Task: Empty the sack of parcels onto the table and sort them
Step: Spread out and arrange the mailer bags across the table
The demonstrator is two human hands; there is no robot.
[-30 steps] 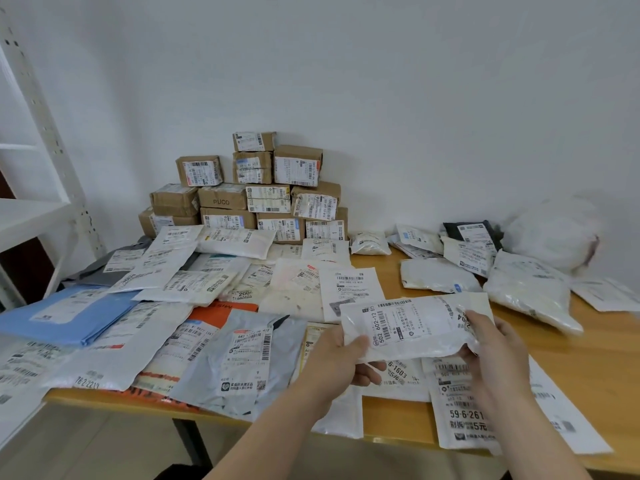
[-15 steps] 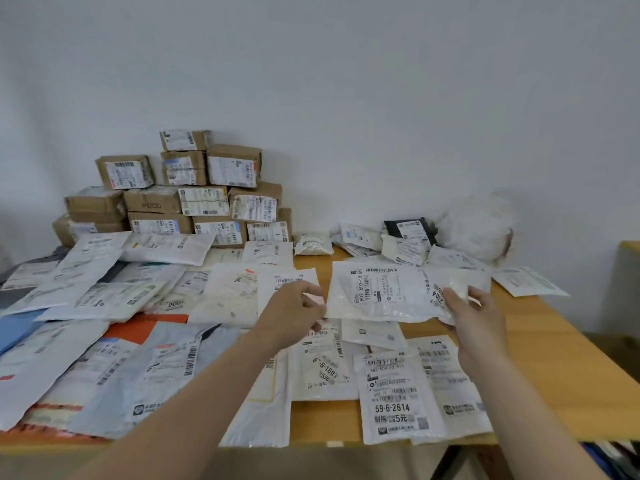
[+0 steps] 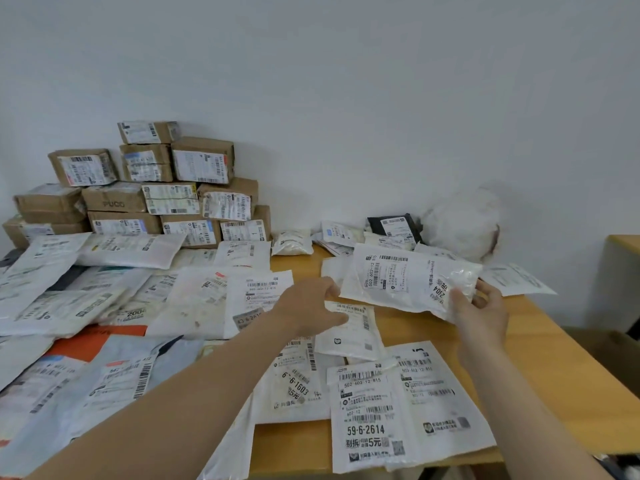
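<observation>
White parcel (image 3: 398,282) long axis left-right; right hand (image 3: 481,313) pinches right end; left hand (image 3: 308,310) loosely curled, empty.

A plain white wall (image 3: 346,81) fills the background. At the wall's right end stands a second desk (image 3: 625,242), wooden-topped with a grey side, cut off by the frame.

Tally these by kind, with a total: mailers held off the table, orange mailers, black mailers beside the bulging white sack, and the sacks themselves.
Held white mailer: 1
Orange mailer: 1
Black mailer: 1
Bulging white sack: 1
Total: 4
</observation>
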